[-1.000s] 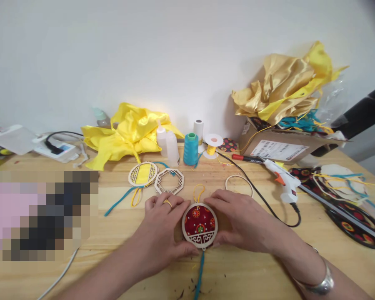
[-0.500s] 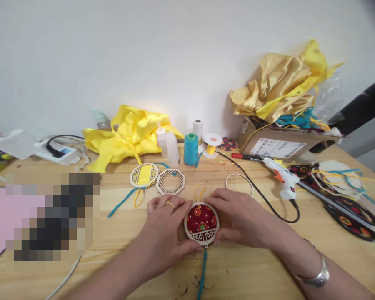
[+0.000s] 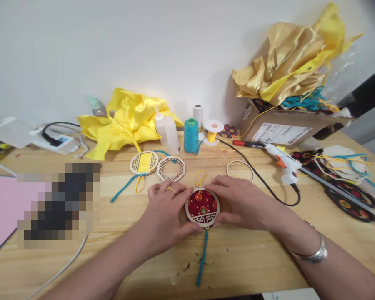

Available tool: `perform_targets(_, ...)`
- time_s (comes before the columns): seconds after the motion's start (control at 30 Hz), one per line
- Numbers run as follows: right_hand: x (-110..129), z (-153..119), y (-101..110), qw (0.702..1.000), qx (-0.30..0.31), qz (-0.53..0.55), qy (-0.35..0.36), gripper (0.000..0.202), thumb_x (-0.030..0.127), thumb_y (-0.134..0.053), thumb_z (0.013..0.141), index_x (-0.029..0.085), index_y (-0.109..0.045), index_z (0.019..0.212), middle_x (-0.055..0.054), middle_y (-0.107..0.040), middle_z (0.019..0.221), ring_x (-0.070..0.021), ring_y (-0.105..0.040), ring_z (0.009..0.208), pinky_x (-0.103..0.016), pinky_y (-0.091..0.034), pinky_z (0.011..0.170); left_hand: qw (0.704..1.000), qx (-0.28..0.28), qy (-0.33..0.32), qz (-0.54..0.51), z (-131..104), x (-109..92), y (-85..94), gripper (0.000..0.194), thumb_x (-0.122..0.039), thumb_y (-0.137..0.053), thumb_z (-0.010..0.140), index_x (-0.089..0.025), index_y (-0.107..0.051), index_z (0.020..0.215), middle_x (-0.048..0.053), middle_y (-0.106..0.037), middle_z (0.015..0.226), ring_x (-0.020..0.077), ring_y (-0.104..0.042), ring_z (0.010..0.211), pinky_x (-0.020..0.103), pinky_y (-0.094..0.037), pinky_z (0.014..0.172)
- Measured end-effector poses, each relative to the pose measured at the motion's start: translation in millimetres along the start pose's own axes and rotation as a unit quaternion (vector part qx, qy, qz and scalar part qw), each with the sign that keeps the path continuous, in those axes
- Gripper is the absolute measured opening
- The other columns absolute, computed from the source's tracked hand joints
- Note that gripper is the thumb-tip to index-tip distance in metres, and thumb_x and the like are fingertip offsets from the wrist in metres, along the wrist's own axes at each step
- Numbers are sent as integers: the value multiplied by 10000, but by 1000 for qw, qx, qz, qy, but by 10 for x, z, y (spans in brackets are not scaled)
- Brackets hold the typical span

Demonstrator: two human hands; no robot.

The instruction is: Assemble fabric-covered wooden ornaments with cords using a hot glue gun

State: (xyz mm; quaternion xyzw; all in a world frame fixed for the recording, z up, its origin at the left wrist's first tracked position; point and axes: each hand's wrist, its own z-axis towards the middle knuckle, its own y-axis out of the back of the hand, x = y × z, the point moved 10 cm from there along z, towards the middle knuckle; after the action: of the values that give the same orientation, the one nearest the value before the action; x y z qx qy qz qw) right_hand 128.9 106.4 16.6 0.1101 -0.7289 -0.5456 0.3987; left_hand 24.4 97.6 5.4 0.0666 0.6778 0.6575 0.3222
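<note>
Between my two hands is a round pendant ornament, a pale wooden ring with dark red flowered fabric inside and a cut lattice along its lower part. A yellow cord loop stands out at its top, and a teal cord trails from its bottom. My left hand grips the left rim, thumb near the lower edge. On the right rim, my right hand is closed with fingers above and thumb below. A yellow-backed round lattice ornament and an octagonal wooden frame lie beyond my left hand.
Behind stand a teal thread cone, white bottles and a yellow ribbon spool. To the right are a wooden ring, a white glue gun with its cable, black-handled scissors and a cardboard box. Yellow fabric lies left.
The camera view has tipped downward, so the scene sits higher, and a pale sheet shows at the bottom edge. Both hands keep the same hold on the pendant ornament.
</note>
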Motion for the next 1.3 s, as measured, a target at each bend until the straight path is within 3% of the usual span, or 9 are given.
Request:
perform_targets(0.8,-6,30,-61,1000,-23,2,12,350,391,-698,766,205,-590,1043,-39,-581,973,-178,-535,888,-288,-420,732,1000,-1,-2,-10,38,-33,-45,547,-549,-666,670,-208,-584,1089,77,-610,1023,293,-475,989,477,-276,869)
perform_targets(1.13,-65,-7,13,998,-9,49,-24,498,483,-685,749,221,-538,1145,-45,-594,1014,-204,-546,914,-312,-432,758,1000,-14,0,-18,41,-65,-4,516,-490,-686,656,-171,-603,1052,87,-617,1003,295,-494,973,495,-261,888)
perform_targets(1.3,-189,-17,21,995,-22,60,-82,251,406,-567,867,202,-621,1002,-44,-615,911,-184,-560,842,-303,-428,741,1000,-12,1,-20,35,-59,-2,513,-462,-706,651,-191,-602,1074,73,-610,999,294,-484,985,485,-256,888)
